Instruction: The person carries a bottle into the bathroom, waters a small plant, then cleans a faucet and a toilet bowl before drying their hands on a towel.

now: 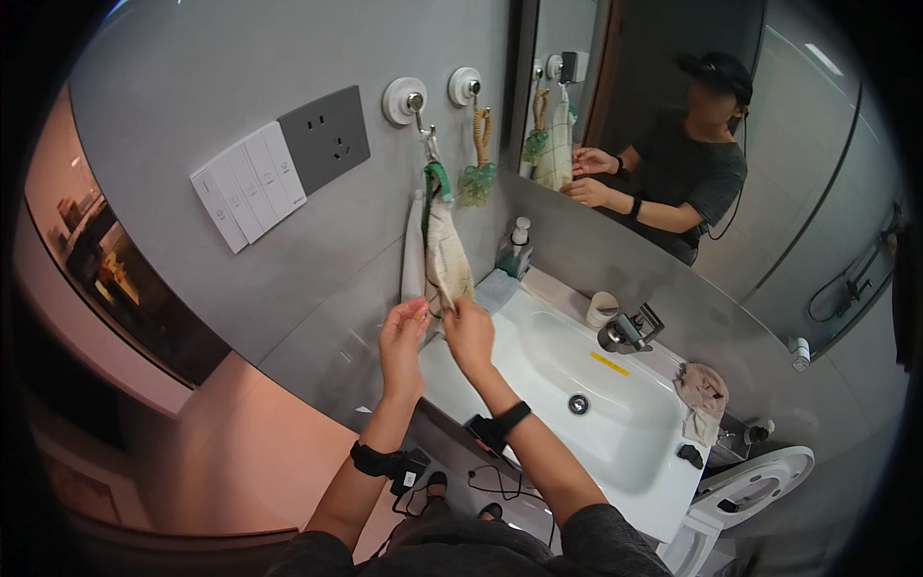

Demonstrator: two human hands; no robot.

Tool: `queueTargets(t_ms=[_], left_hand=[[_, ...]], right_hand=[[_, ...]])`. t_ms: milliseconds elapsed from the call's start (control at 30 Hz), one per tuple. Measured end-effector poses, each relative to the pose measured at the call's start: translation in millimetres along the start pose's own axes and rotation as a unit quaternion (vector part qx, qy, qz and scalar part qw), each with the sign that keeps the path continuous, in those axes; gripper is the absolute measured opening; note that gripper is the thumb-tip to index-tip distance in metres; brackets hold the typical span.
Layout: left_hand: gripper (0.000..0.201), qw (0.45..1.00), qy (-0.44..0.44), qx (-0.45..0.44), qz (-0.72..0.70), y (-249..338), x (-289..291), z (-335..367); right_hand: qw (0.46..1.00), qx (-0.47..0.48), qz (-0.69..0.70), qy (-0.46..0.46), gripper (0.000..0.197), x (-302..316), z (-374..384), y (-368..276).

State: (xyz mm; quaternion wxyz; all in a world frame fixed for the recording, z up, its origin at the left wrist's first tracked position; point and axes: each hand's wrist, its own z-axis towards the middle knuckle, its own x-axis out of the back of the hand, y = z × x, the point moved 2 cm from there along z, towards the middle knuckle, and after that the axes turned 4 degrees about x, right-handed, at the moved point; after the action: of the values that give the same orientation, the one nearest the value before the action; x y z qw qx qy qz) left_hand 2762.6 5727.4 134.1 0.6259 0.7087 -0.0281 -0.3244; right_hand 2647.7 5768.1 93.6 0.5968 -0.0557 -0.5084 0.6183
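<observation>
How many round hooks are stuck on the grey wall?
2. One round hook holds the cloth that both hands pinch; the other round hook sits just right of it, holding a coiled cord. The mirror repeats them.

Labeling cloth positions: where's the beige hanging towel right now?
In the head view, the beige towel hangs from a wall hook left of centre, above the sink's left end, with both hands at its lower edge.
</observation>
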Motion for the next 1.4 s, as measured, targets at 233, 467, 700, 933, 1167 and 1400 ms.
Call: queueTargets(t_ms=[233, 467, 700, 933, 1167, 1400], left_hand=[[0.043, 0.991, -0.105, 0.077, -0.03, -36, 6, 11], [0.067, 0.901, -0.379, 0.097, -0.19, -52, -23, -31], [0.037, 0.99, -0.095, 0.083, -0.054, -29, -44, -35], [0.037, 0.992, -0.103, 0.063, 0.048, -28, -30, -23], [0.031, 0.968, -0.165, 0.135, -0.135, -25, -15, -17], [0.03, 0.99, -0.084, 0.107, -0.048, -25, -17, -12]], right_hand=[[0.953, 0.103, 0.246, -0.145, 0.009, 79, -26, -36], [0.455, -0.123, 0.879, -0.071, 0.065, 78, -18, -59], [0.546, -0.235, 0.804, 0.028, 0.037, 29, -25, -29], [0.848, -0.141, 0.511, -0.007, 0.039, 48, -37, -61], [0.494, -0.246, 0.831, -0.065, 0.043, 47, -64, -55], [0.699, -0.272, 0.662, 0.004, 0.044, 40, -69, -70]])
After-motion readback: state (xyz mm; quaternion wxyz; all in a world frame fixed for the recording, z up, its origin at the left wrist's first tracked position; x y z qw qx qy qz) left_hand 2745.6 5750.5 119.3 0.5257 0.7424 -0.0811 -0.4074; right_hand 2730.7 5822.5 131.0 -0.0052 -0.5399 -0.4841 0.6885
